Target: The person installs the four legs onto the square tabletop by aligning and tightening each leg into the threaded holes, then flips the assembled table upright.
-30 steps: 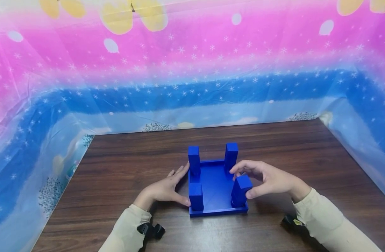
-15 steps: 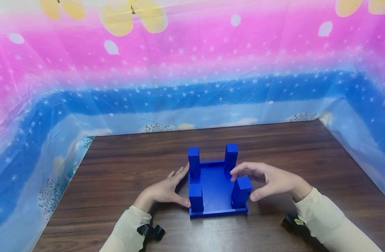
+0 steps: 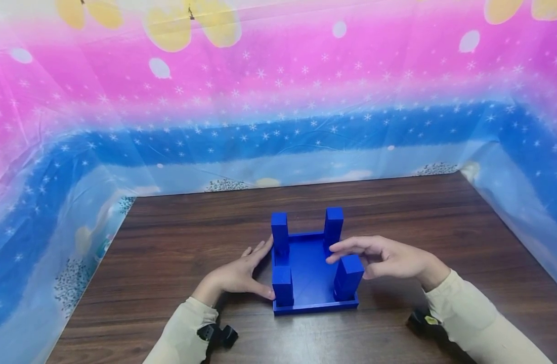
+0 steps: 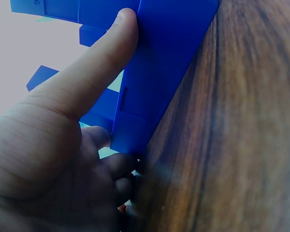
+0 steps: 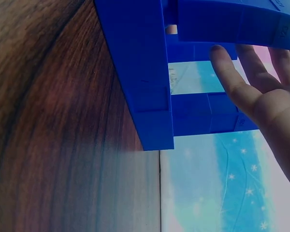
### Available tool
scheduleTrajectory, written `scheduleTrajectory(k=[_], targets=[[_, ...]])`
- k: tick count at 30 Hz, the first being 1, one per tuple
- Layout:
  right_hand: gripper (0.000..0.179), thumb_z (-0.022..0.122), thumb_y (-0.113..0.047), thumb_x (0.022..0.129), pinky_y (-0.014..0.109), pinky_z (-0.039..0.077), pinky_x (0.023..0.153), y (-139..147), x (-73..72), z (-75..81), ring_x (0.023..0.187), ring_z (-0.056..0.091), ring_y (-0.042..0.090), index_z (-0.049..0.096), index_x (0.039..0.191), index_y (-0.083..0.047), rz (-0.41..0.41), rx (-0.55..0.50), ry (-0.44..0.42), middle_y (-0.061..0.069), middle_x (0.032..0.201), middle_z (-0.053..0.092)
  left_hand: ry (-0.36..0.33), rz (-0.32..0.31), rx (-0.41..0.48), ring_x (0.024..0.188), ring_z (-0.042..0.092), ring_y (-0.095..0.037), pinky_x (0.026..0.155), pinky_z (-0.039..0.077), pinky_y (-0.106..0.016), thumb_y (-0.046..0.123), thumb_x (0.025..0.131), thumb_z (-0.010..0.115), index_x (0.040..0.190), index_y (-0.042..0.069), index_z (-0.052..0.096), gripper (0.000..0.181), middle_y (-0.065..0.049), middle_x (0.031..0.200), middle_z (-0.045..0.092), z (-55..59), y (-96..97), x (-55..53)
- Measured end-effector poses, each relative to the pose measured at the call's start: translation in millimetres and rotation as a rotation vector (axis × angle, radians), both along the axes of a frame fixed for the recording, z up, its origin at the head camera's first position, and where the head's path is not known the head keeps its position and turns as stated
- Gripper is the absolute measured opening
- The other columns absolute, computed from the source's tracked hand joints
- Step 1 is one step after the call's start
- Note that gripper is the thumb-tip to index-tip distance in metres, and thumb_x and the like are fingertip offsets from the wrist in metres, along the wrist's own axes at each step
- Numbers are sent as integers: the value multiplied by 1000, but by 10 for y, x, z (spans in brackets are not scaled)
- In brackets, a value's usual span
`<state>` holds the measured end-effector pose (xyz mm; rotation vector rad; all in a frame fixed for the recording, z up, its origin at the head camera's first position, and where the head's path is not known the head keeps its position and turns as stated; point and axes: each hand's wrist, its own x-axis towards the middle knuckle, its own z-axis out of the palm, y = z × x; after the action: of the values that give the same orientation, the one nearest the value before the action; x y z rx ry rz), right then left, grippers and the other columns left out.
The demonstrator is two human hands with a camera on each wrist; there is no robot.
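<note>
Lying legs-up on the table [image 3: 178, 237], a blue stool [image 3: 312, 275] — seat flat on the wood, four square legs pointing up, sitting at the middle of the near half. Leaving wide bare wood to the left, right and far side, with less room toward the near edge. Bracing the stool's left side, the left hand [image 3: 237, 275]: fingers straight and pressing along the seat edge, thumb [image 4: 94, 67] laid flat against the blue side, nothing gripped. Hovering over the right side, the right hand [image 3: 387, 259] — fingers stretched out and relaxed above the near right leg [image 3: 348, 275], reaching in between the legs, holding nothing; touching the leg or not, cannot tell. Closing in the table on three sides, a pink-and-blue starry sheet [image 3: 278, 111]. Resting near the front edge, black wrist gear [image 3: 216, 334] under each sleeve.
</note>
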<state>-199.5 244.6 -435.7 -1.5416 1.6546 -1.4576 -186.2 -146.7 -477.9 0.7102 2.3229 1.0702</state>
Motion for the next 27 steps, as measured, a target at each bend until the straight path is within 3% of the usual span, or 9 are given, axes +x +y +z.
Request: scheduleTrajectory(k=[5,9,13,17,21,24,27], targets=[[75,55,24,89,30,39,49,-1,-3,-8,66,49,19,39,159,0,14,2,-10,11,151,59,17,1,-9,159,-10,-46,125,-5,-66,55,77,91,171,23,-1,136,-23,175,1,-78,-19,-28],[72,56,23,91,31,40,51,7,2,-10,74,54,21,40,158,1,1,20,-10,11,149,60,22,12,-13,159,-12,-43,125,-5,-65,61,74,91,171,31,-1,137,-17,176,0,-232,-49,-88],[69,56,21,92,29,40,52,17,16,-6,70,52,25,41,157,2,-31,53,-32,11,148,61,18,17,-3,160,-13,-38,126,-5,-63,64,71,91,170,36,-2,139,-13,176,-1,-342,-69,-136],[67,57,20,92,27,40,54,21,28,-3,70,53,24,42,155,4,-56,76,-44,11,146,62,31,8,-1,161,-10,-36,127,-5,-61,63,73,91,170,32,-4,139,-14,176,0,-256,-50,-94],[65,58,19,92,25,43,58,22,36,6,106,65,17,42,153,6,-71,91,-55,10,144,63,36,-3,12,160,-8,-42,125,-6,-65,58,76,91,171,26,-2,137,-21,175,2,-114,-21,-32],[63,59,18,93,25,46,62,19,40,16,135,56,19,41,153,7,-79,98,-65,10,143,63,28,-1,2,161,-7,-40,126,-5,-64,55,77,91,171,22,-1,136,-20,175,2,-62,-9,-12],[62,58,17,94,27,47,63,13,43,26,137,55,19,41,153,7,-82,102,-74,11,143,62,22,6,-15,161,-7,-33,128,-5,-58,57,76,91,171,23,-3,138,-14,176,1,-79,-11,-21]])
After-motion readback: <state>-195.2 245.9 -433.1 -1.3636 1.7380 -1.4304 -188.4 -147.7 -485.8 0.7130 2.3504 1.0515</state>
